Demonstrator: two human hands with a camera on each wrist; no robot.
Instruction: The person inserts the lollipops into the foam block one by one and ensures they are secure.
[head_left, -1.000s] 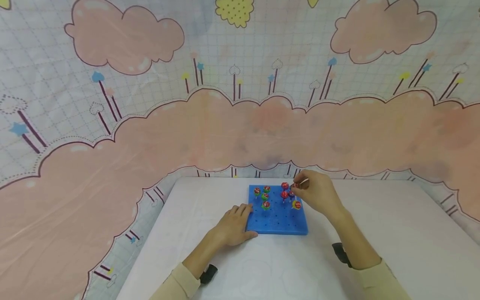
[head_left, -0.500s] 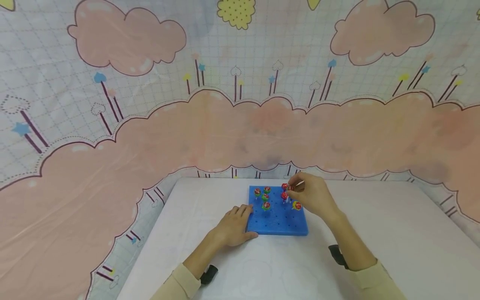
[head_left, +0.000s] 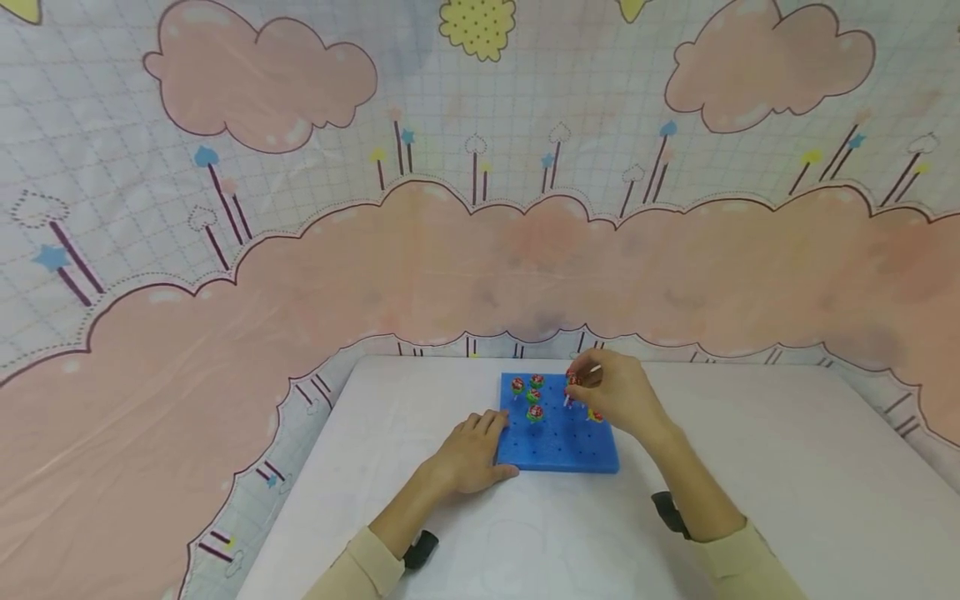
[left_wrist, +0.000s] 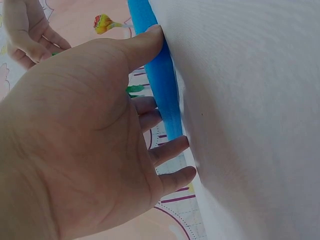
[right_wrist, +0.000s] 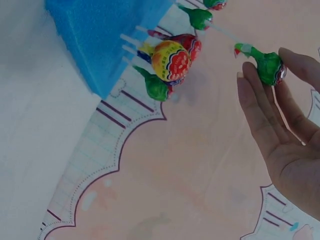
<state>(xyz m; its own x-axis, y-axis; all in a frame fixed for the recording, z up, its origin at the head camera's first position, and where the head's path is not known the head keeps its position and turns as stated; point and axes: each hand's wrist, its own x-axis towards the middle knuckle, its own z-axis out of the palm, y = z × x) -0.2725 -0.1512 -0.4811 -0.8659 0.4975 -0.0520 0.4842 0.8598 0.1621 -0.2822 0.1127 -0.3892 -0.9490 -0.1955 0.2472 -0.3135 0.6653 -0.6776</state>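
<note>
My right hand pinches a green-wrapped lollipop by its candy head, above the far right part of a blue foam board. In the right wrist view its white stick points away from the fingers, clear of the board. A yellow-and-red lollipop stands in the board with a red one and a green one close by. At the board's left side rests my left hand, its thumb along the near edge and its fingers stretched by the side. Several green lollipops stand at the board's left.
Rows of small holes cover the board's front half. A white table lies under it, with a patterned cloth backdrop rising behind the far edge. Black straps sit on both wrists.
My right hand has moved left over the board with the lollipop, from the right back corner, and now covers some of the standing lollipops. The left hand stays at the board's edge.
</note>
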